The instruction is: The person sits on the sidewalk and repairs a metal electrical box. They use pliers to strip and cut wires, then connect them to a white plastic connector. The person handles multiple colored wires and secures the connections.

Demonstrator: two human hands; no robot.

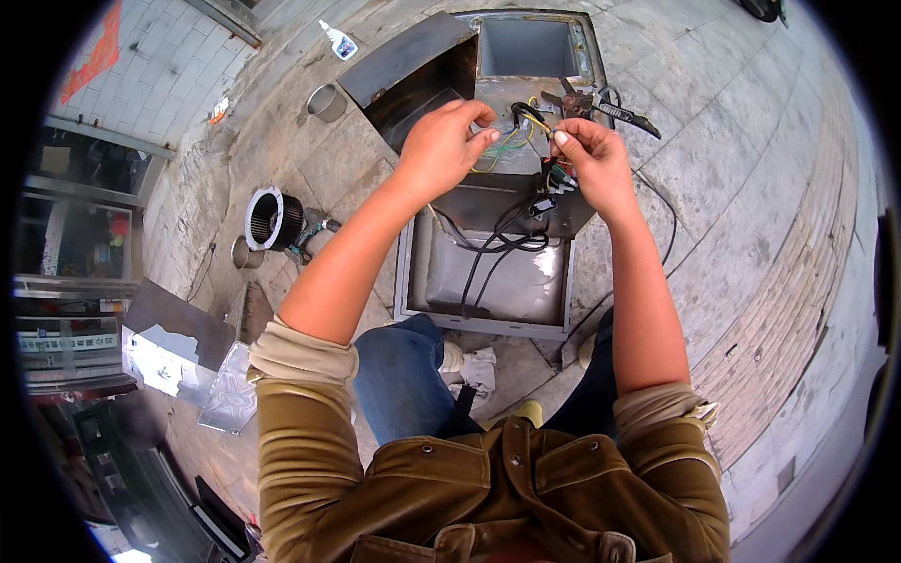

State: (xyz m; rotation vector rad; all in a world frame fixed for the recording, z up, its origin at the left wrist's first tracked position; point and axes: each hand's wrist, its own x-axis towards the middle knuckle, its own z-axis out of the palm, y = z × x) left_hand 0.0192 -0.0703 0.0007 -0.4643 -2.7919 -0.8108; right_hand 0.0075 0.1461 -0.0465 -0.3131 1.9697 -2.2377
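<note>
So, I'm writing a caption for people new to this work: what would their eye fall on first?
Probably the two bare hands in the upper middle: the right hand pinches at the yellow and black wires, with the left hand raised beside them. Just beyond stands an open metal box, and off to the left a black blower wheel with a pale rim sits on the paving.

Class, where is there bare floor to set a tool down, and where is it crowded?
Bare paving lies between the loose black cable and the ribbed strip on the right. A smaller patch separates the metal can from the fan wheel. Crowded: the wires between left hand and right hand.
</note>
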